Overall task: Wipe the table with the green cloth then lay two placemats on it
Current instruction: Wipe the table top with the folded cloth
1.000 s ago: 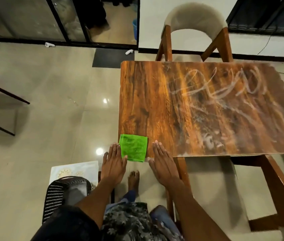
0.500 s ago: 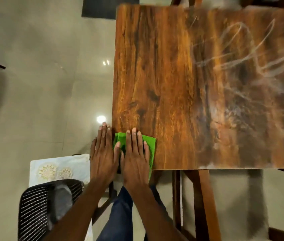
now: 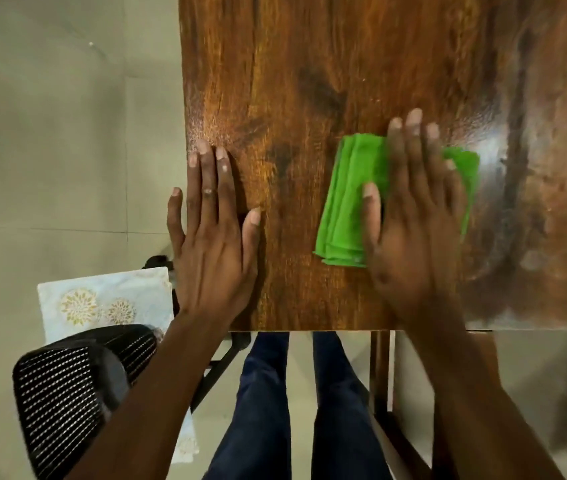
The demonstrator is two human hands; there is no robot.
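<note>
Right hand [image 3: 413,216] is lying flat with fingers spread, pressing down on the folded green cloth [image 3: 348,199], not clenched around it; the cloth is resting on the wooden table [image 3: 310,64] near its front edge. Left hand [image 3: 212,230] is lying open and flat at the table's left edge, grasping nothing. A patterned placemat [image 3: 102,299] is sitting below table level to the left, beside a black mesh chair [image 3: 67,393].
</note>
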